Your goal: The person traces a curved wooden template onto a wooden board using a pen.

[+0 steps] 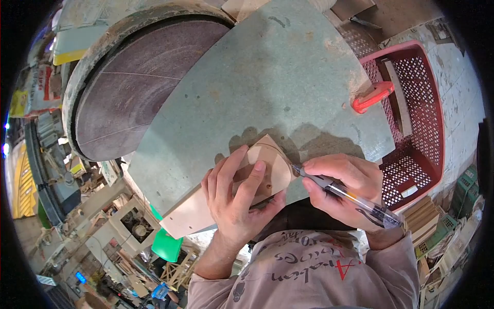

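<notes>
A long, pale wooden board [188, 211] lies slantwise across the front of the grey-green metal table [242, 87]. On its right end sits a smaller light wooden piece [278, 172] with a rounded end and a small dark hole. My left hand [236, 198] presses this piece down onto the board, fingers spread over the top and thumb by the near edge. In my right hand [350, 190] is a clear-barrelled pen [355, 198], its tip touching or very close to the rounded edge. A curved line shows near the board's far corner.
A large sanding disc [149, 85] in a round housing stands at the table's left. A red clamp [373, 97] grips the right edge, beside a dark red plastic basket [432, 118] with wood inside. Stacked boards [424, 219] are at lower right; a green plastic object [166, 246] is below left.
</notes>
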A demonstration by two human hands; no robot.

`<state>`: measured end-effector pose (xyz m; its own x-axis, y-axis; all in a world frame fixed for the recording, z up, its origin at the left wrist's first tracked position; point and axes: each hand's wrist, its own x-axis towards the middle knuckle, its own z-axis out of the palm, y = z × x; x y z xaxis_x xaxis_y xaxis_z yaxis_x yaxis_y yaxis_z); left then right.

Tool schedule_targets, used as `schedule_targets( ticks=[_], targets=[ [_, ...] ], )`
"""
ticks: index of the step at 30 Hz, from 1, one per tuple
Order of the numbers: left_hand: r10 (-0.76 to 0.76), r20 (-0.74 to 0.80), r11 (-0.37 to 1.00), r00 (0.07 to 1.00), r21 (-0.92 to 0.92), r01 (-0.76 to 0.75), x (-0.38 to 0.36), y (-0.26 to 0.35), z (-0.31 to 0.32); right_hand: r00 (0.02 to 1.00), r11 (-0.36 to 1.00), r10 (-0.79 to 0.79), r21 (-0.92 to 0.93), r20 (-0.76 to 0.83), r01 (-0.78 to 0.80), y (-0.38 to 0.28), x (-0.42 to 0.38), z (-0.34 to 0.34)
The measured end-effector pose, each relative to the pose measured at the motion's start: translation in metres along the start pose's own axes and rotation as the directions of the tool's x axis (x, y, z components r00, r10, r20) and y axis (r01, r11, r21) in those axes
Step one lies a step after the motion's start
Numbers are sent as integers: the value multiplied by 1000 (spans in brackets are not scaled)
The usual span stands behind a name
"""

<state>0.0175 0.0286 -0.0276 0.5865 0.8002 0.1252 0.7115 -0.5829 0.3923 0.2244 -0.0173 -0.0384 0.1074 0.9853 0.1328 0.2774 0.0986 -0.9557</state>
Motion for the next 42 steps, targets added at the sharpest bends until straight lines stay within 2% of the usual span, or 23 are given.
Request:
schedule_targets(
  ticks=[6,9,12,17,33,39,42],
  targets=[
    [1,-37,1000,999,-19,-2,-1,-1,2,1000,999,-30,-33,5,30,-1,2,0],
    [-3,-36,1000,999,-26,2,-1,-2,2,998,999,49,-18,37,-48,-3,0,0],
    [0,-40,1000,999,-23,-1,-1,-1,1,999,999,31,-17,26,-31,0,1,2],
    [6,9,1000,1000,1,-6,1,1,-2,997,995,-83,-52,-1,83,2,2,2],
    [-14,-34,1000,999,-19,13,-1,-1,3,999,999,-43,-31,6,43,1,2,2],
    [-10,-54,1000,999,4,10,-1,-1,5,995,994,-97,-53,16,98,2,-5,2],
    [-12,-51,1000,999,4,12,-2,-2,5,995,995,-101,-4,-24,101,2,-8,3]
  ],
)
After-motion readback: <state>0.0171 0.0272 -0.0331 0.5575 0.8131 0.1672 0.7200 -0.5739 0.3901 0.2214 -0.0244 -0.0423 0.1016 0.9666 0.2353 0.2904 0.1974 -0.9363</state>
